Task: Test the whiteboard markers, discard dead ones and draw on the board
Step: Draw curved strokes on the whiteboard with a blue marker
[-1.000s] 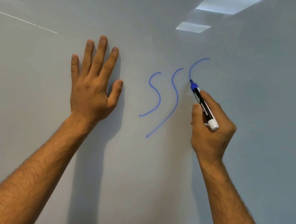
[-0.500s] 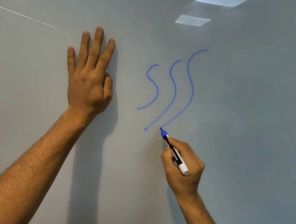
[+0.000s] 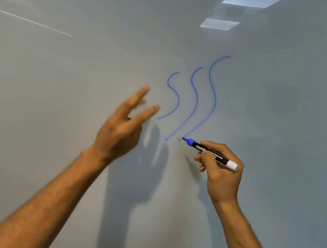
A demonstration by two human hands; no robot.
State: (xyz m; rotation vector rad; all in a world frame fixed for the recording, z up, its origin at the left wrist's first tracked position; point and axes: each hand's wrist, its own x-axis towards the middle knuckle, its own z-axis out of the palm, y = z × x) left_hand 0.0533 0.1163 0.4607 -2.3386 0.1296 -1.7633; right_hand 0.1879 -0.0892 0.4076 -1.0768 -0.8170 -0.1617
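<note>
In the head view, the right hand grips a blue whiteboard marker with black barrel, its tip pointing to 10 o'clock at the end of the third blue curved line on the glossy white board. The left hand, at 9 o'clock from the marker, has straight, spread fingers.

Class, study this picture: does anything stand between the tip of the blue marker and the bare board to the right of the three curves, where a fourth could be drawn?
Nothing visible does. The right hand holds the marker, tip beside the third curve; the board to the right is bare. The left hand is on the other side.
</note>
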